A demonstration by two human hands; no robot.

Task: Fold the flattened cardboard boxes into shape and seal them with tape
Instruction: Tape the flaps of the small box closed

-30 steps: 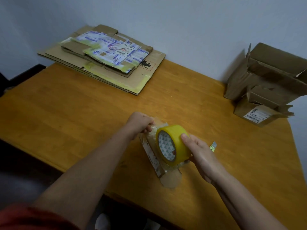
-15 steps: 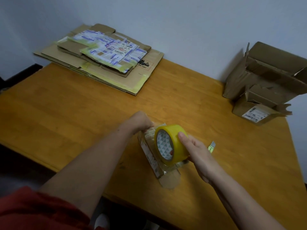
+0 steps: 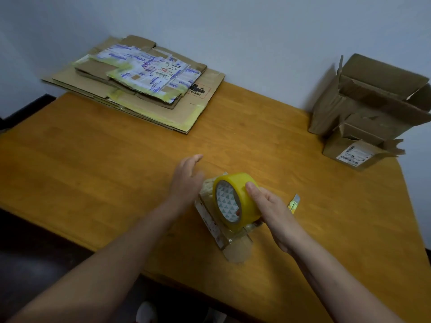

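Observation:
A small cardboard box [image 3: 211, 226] with old tape on it stands near the table's front edge. My right hand [image 3: 268, 207] grips a yellow roll of tape [image 3: 242, 199] and holds it against the box's top. My left hand [image 3: 186, 180] hovers just left of the box with its fingers straight, holding nothing. A stack of flattened cardboard boxes [image 3: 137, 87] lies at the far left corner of the table.
Two folded open boxes [image 3: 373, 108] stand at the far right against the wall. A small yellow utility knife [image 3: 294, 202] lies on the wooden table [image 3: 93, 159] just right of my right hand. The table's front edge runs close below the small box.
My left hand has let go of the box's far end and opened, fingers now stretched out. My right hand still holds the tape roll on the box.

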